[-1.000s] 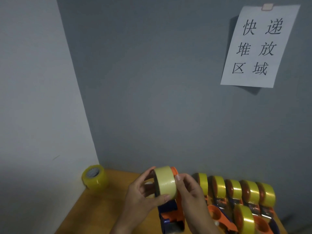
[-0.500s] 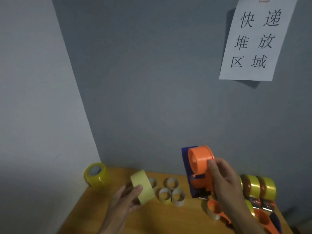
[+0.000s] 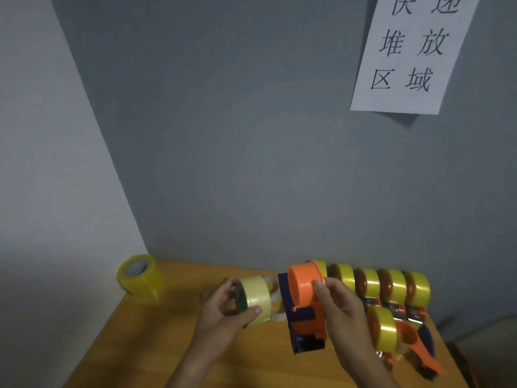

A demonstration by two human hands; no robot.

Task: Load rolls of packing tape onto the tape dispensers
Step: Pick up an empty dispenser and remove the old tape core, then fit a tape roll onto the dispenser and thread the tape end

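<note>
Where the wooden table (image 3: pixel 173 340) meets the corner of the two walls, a stack of clear yellow packing tape rolls (image 3: pixel 140 278) stands well to the left of the orange and dark blue plastic tape dispenser (image 3: pixel 303 301) held above the table.

Just left of that dispenser, the left hand (image 3: pixel 223 315) grips a pale yellow roll of packing tape (image 3: pixel 255 297). The thumb lies curled across the roll's outer band and the other fingers reach round its far side; the roll is off the table, its open core facing left, close beside the dispenser's dark blue side plate but with contact not determinable.

Behind the roll and dispenser, several small spent cardboard tape cores (image 3: pixel 272 296) lie on the table, largely hidden.

The right hand (image 3: pixel 340 312) holds the dispenser by its right side, thumb pressed on the rim of the bare orange hub, the remaining fingers out of sight behind the body.

Right of the dispenser, a row of loaded dispensers carrying yellow tape rolls (image 3: pixel 391 287) stands along the grey wall. One further loaded orange dispenser (image 3: pixel 391 331) lies nearer, partly behind the right wrist.

High above and to the right, a white paper sheet printed with black characters (image 3: pixel 411 51) hangs on the wall.
</note>
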